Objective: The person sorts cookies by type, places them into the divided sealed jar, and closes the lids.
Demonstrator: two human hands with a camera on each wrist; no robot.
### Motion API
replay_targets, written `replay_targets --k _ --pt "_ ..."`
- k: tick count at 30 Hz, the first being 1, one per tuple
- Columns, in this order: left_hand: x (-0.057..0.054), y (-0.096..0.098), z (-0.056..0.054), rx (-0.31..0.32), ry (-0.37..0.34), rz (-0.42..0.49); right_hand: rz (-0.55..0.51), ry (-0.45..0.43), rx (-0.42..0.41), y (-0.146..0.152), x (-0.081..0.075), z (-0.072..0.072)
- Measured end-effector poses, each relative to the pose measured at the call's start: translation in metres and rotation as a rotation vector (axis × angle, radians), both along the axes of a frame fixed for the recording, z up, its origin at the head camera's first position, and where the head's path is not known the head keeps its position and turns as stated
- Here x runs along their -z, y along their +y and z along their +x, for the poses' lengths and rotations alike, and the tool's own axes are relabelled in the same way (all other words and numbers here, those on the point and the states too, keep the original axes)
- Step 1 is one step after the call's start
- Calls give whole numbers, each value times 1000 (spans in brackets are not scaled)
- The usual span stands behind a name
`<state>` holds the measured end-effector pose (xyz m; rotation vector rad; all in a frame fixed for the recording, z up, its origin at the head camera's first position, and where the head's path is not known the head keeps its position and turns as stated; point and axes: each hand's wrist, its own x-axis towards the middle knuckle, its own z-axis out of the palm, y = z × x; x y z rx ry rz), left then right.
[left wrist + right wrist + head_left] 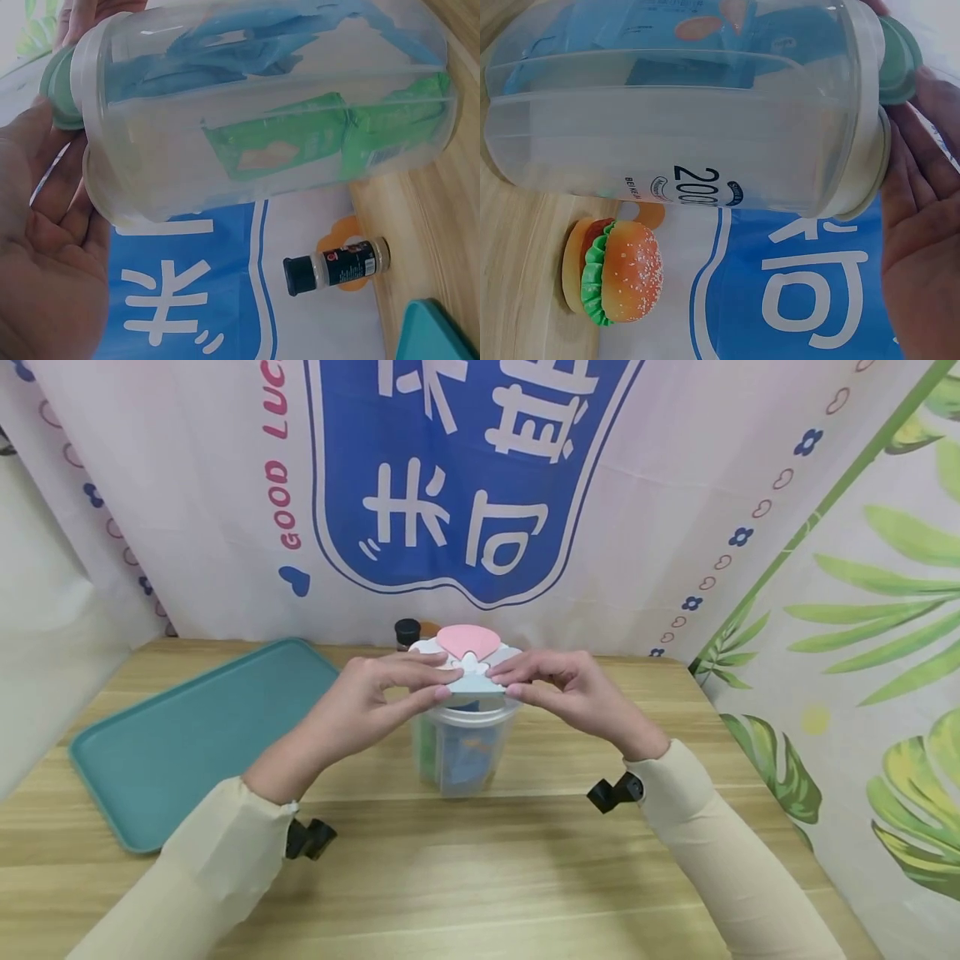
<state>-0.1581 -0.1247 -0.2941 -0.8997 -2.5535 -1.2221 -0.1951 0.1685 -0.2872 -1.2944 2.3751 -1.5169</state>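
A clear plastic storage canister point(468, 756) with inner dividers stands upright on the wooden table. Blue packets point(225, 56) and green packets point(277, 139) show through its wall. The lid on top has a pink segment point(468, 642) at the back and a pale green flap point(477, 685) at the front. That flap's front edge stands raised above the white rim. At its left corner my left hand point(378, 693) pinches the flap between thumb and fingers. My right hand point(570, 693) pinches the right corner the same way, fingers on top and thumb at the edge.
A teal tray point(202, 743) lies on the table to the left. Behind the canister are a black-capped seasoning bottle point(337, 266) and a toy hamburger point(622, 270). A printed curtain point(225, 527) hangs along the table's back edge.
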Motion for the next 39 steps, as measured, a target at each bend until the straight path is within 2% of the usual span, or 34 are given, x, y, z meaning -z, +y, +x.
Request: replay_targets --k 4,20,29,39 --pt "0 -1 -1 32 1 -18 24 -1 -3 3 0 0" --pt "0 -2 -2 63 -2 -33 56 34 17 3 0 3" --pt "-2 -6 0 77 -13 -40 27 79 -22 -1 4 4" --pt "-1 -7 -2 93 -13 -61 42 136 -13 -3 7 6"
